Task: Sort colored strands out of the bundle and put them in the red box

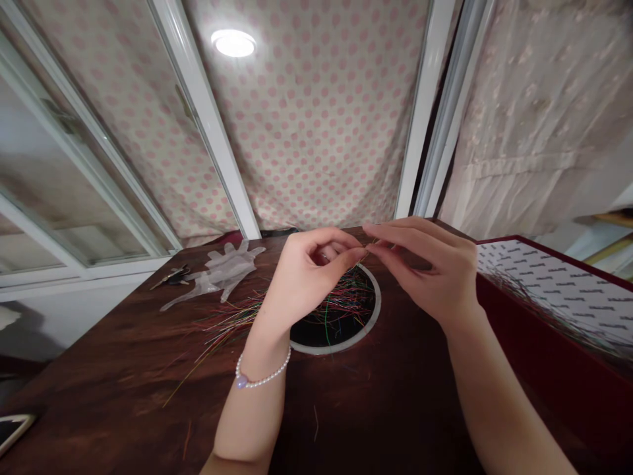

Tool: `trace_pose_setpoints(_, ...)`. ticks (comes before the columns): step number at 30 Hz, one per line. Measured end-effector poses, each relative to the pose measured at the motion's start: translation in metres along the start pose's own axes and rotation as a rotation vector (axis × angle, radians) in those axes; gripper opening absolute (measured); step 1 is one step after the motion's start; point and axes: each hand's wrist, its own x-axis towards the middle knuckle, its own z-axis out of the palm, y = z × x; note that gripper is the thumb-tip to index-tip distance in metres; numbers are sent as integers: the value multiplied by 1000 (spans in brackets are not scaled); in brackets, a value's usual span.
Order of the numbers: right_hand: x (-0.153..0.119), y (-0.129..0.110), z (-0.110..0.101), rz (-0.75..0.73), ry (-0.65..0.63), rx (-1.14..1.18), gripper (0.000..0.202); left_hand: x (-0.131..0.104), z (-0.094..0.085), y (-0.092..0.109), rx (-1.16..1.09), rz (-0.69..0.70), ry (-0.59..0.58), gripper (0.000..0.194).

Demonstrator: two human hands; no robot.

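Note:
My left hand (316,270), with a pearl bracelet (264,379) at the wrist, is closed in a pinch on a thin yellowish wire (372,247). Opposite it, my right hand (425,260) pinches the same wire between thumb and fingertips, so the two hands nearly meet. Beneath them lies a dark round plate with a pale rim (370,323), heaped with thin coloured wires (346,297). More loose wires (232,323) stick out to the left past my left forearm. How far the held wire runs inside my left hand is hidden.
A clear plastic glove (230,267) and a bunch of keys (175,276) lie at the table's back left. To the right stands a red box (519,343) with a printed white lining, holding more wires. A phone (14,429) edges into view at lower left.

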Motion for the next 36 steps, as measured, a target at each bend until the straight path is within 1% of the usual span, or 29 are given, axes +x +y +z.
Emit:
trace_pose_setpoints(4, 0, 3, -1, 10, 0, -40, 23, -1, 2, 1, 49, 22, 45, 6)
trace_pose_setpoints(9, 1, 5, -2, 16, -11, -67, 16, -1, 4, 2, 99, 60, 57, 5)
trace_pose_setpoints(17, 0, 8, -4, 22, -27, -68, 22, 0, 5, 0, 85, 66, 84, 4)
trace_pose_setpoints(22, 0, 7, -6, -11, -10, -83, 22, 0, 4, 1, 91, 61, 78, 5)
trace_pose_setpoints(27, -1, 8, -5, -14, -27, -115, 20, 0, 4, 1, 116, 83, 96, 4)
trace_pose_setpoints(32, 0, 8, -4, -8, -44, -141, 16, 0, 4, -1, 189, 127, 103, 5)
trace_pose_setpoints(36, 1, 6, -5, 44, -84, -128, 13, 1, 3, -2, 334, 215, 90, 6)
